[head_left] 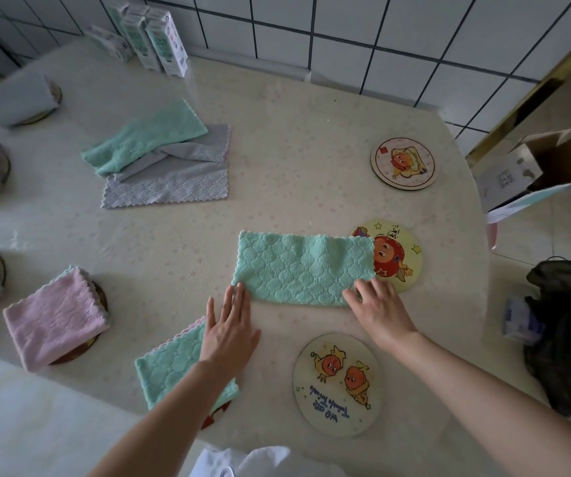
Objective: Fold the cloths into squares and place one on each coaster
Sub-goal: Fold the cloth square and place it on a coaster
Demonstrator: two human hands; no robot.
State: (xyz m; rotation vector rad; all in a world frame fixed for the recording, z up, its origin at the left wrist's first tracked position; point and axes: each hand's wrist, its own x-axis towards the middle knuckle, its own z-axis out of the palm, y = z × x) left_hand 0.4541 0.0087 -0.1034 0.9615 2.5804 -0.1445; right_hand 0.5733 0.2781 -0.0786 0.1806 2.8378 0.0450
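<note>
While the green cloth (303, 268) lies as a long rectangle on the table (277, 132), its right end overlapping the yellow coaster (403, 256), both hands rest at its near edge; left hand (230, 330) flat, fingers straight and together, tips touching the near-left corner; right hand (380, 308) spread, fingertips on the near-right corner, pinching nothing. Judged light, limp and not slippery, the cloth should crease readily yet sag if lifted by one point; best taken at both corners of one short end. Fabric plush, quilted in a scale pattern, edges scalloped; coaster round, flat, seemingly stiff, printed with a cartoon figure; table pale, faintly speckled.
</note>
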